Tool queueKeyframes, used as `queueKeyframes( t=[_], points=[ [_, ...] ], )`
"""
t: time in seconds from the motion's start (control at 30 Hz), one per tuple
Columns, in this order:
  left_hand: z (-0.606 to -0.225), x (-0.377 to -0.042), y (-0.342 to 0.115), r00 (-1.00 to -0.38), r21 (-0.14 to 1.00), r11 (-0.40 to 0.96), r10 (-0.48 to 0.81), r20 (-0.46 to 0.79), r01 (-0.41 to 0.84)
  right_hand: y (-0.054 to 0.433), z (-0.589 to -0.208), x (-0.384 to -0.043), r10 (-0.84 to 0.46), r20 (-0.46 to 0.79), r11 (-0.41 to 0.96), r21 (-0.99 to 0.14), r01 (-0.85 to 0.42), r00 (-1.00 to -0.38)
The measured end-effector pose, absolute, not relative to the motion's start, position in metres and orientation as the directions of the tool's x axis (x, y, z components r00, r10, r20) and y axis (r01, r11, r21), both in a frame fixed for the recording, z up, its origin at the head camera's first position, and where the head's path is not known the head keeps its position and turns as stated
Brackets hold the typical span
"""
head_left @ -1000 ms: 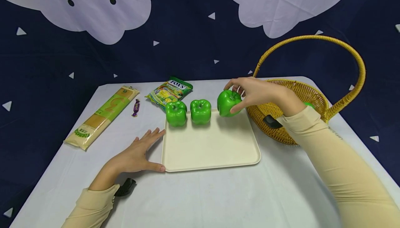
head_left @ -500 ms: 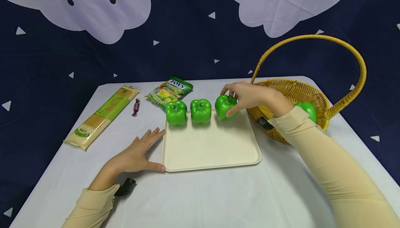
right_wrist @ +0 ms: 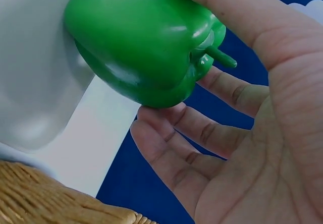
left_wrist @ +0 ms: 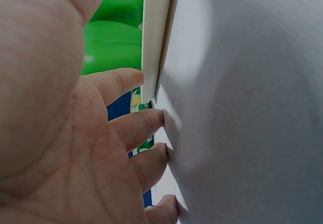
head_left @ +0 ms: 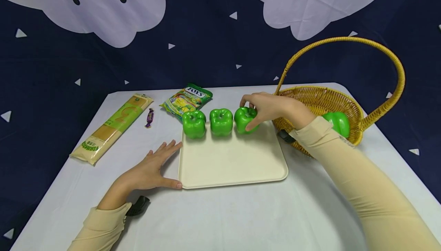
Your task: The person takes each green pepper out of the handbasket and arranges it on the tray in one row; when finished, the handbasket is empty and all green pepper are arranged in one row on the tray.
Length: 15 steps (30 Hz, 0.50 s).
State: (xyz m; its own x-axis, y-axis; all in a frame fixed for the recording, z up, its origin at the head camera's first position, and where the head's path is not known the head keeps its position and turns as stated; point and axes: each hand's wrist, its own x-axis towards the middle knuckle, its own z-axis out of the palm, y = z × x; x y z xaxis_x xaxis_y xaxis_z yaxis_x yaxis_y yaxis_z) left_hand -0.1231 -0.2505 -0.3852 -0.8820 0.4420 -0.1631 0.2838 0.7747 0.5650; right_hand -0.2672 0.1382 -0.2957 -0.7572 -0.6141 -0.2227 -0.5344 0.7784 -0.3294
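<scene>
My right hand (head_left: pixel 270 108) holds a green bell pepper (head_left: pixel 244 119) between thumb and fingers at the tray's back right. In the right wrist view that pepper (right_wrist: pixel 136 37) shows its stem, with its base against the tray. Two more green bell peppers, a middle one (head_left: pixel 221 122) and a left one (head_left: pixel 194 124), stand in a row along the back of the cream tray (head_left: pixel 231 163). My left hand (head_left: pixel 149 170) lies spread at the tray's left side, thumb at the front corner and index fingertip (left_wrist: pixel 132 76) at the rim.
At right stands a wicker basket (head_left: pixel 324 94) with a tall handle and a green bell pepper (head_left: pixel 338 124) inside. A green candy bag (head_left: pixel 188 100) lies behind the tray. Further left are a purple wrapped candy (head_left: pixel 149 118) and a long noodle packet (head_left: pixel 113 126).
My right hand has brought its pepper left and down onto the tray, close beside the middle pepper. The pepper in the basket has come into fuller view. My left hand has stayed put.
</scene>
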Motion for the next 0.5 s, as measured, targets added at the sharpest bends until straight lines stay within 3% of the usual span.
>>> queueKeyframes(
  t=[0.5],
  points=[
    [-0.3852, -0.1231, -0.2508, -0.882, 0.566, 0.774, 0.443, -0.162, 0.285, 0.1301, -0.2992, -0.2699, -0.637, -0.205, 0.761, -0.319, -0.565, -0.743]
  ],
)
